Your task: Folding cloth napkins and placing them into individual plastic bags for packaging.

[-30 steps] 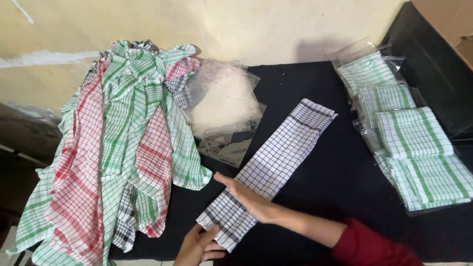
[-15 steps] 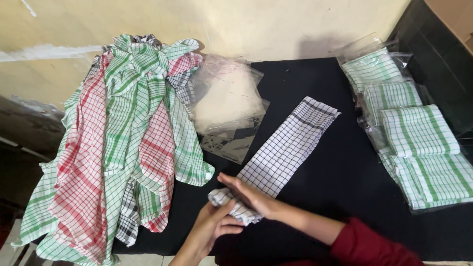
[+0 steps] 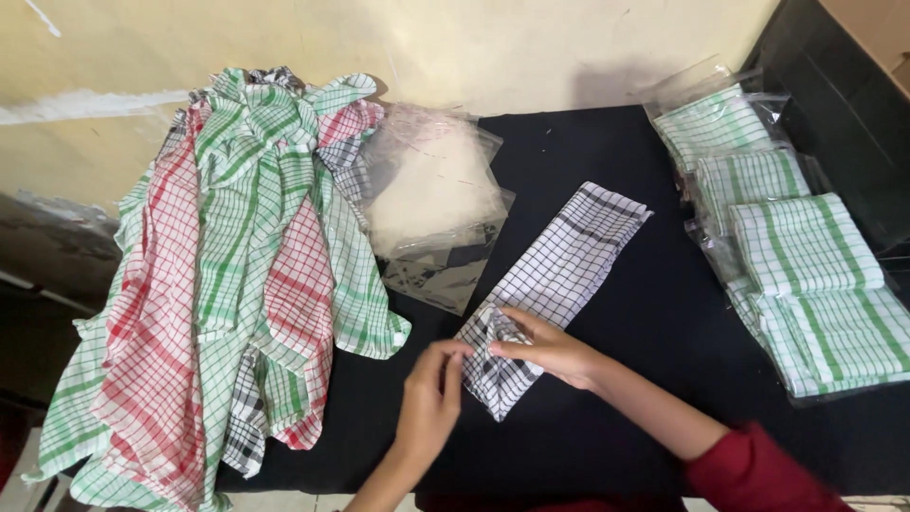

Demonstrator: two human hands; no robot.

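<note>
Cloth (image 3: 559,275), thin cotton in a black-on-white check, lying as a long folded strip slantwise on the black table (image 3: 616,417), far end flat with a darker woven band, near end bunching up into soft creases. Right hand (image 3: 545,349) pinching that near end, fingers closed on the crumpled fold, red sleeve (image 3: 758,469) trailing behind. Left hand (image 3: 431,403) curling just beside the same end, fingertips at the cloth's edge; whether actually gripping, cannot tell. Sitting to the left, a heap (image 3: 227,275) of loose checked cloths in red, green and black, draping limply over the table edge. Resting between heap and strip, a stack of clear crinkly bags (image 3: 431,209), glossy and slightly rumpled. Lining the right side, packed cloths (image 3: 806,284) in green stripes, flat and square inside shiny wrap. Differing from half a second earlier: near end now rolling further up the strip, left hand rising off the fold.
</note>
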